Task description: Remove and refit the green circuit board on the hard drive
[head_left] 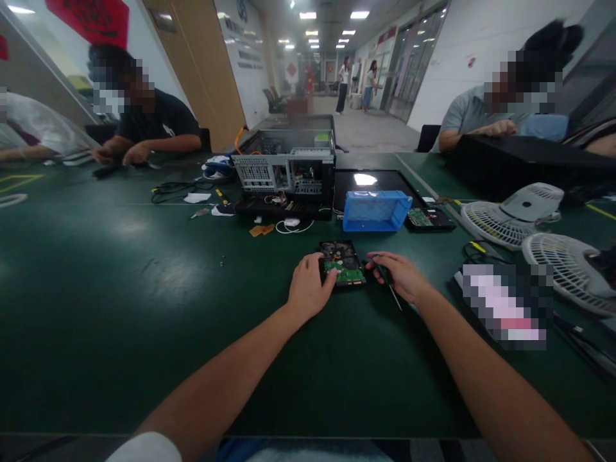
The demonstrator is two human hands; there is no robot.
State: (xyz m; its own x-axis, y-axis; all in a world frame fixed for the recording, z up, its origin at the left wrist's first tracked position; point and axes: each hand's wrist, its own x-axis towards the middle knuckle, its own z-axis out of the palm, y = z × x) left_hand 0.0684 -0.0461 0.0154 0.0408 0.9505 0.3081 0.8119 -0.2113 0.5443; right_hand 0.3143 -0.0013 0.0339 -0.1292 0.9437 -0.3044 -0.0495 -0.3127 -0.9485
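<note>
Placing first the work in hand: one hard drive point(342, 262), flat on the green tabletop point(192, 366), in front of you and well in from the near edge, circuit board facing up.

Room, left: a broad stretch of tabletop runs out beside your left forearm, with a few tiny metal bits point(222, 260) well apart from the drive. Room, near side: bare surface between your forearms, back to the edge. Room, far side: a short gap, then one blue bin point(375, 213) and one opened computer case point(283, 172), the bin just right of the case. Room, right: narrower, bounded by a blurred package point(503, 308) and two white fans point(495, 221); a second drive point(430, 219) sits beside the bin.

Left hand point(312, 281), one: reaching forward and inward, fingers bent at the drive's left side, thumb over the green board. Touching; whether it grips or only steadies, you cannot tell from this view.

Right hand point(400, 277), one: just off the drive's right side, wrist turned inward, fingers closed around the handle of a screwdriver point(385, 274). Shaft slants back toward you and slightly right, its tip apart from the drive.
</note>
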